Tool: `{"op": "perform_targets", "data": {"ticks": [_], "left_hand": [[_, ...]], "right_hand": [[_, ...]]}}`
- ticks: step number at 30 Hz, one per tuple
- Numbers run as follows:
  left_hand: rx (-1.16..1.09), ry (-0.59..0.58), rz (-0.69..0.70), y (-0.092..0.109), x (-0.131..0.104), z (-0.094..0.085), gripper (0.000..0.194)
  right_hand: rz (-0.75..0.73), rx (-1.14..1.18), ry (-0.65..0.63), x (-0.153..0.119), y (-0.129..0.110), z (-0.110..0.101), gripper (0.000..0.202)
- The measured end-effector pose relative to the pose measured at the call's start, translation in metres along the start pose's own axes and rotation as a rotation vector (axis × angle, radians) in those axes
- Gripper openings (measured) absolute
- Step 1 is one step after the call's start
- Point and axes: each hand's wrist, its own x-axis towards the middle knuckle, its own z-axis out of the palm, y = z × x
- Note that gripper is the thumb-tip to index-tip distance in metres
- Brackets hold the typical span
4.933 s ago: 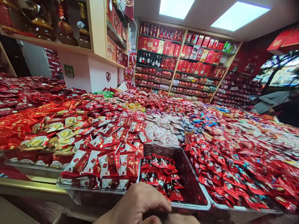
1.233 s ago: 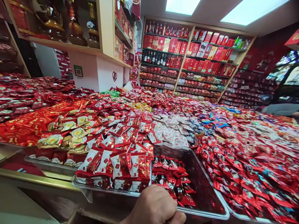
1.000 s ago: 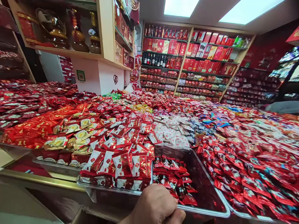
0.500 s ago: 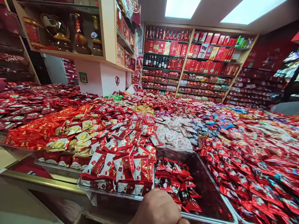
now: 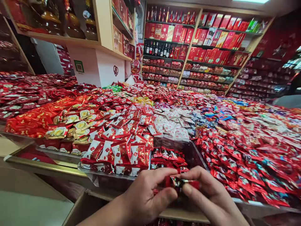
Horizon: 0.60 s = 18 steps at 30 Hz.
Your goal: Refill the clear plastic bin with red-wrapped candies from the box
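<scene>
**candyfan88:** ok so right up close, at 6 o'clock, both hands are bunched together over one little red foil sweet. Left hand has thumb and fingers curled round its left end, right hand is pinching the right end, so both are closed tight on the same wrapped piece. It sits between the fingertips, just in front of the near edge of the clear tray.

**shelfstacker:** So which step would you call it? Looks to me like handling a single piece right above the bin, and it isn't lying in the tray yet.

**candyfan88:** that's my read too, though it's a guess. Any next move would call for one hand to let go without crushing the foil, and the tray's bare part is at about 1 o'clock from the hands, so it's near.

**shelfstacker:** And past that?

**candyfan88:** the same dark red sweets are heaped in the tray's left half. At 11 o'clock there's a stack of red-and-white packets, touching the tray's left wall. Further out the whole desk is carpeted in wrapped candy, with white wrappers at 12. Way back at 12 to 1 o'clock there are wall shelves of red gift boxes and bottles.
</scene>
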Motion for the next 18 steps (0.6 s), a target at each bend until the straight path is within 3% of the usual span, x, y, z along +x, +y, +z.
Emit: {"op": "perform_targets", "data": {"ticks": [3, 6, 18], "left_hand": [[0.02, 0.037, -0.11, 0.003, 0.0, 0.0, 0.033], [0.012, 0.033, -0.145, 0.002, 0.002, 0.002, 0.029], [-0.008, 0.069, -0.195, 0.0, 0.001, 0.008, 0.021]], "right_hand": [[0.179, 0.414, 0.038, 0.016, -0.007, 0.001, 0.017], [0.219, 0.685, 0.035, 0.02, -0.005, 0.005, 0.016], [0.131, 0.49, 0.118, 0.008, 0.002, 0.006, 0.018]]}}
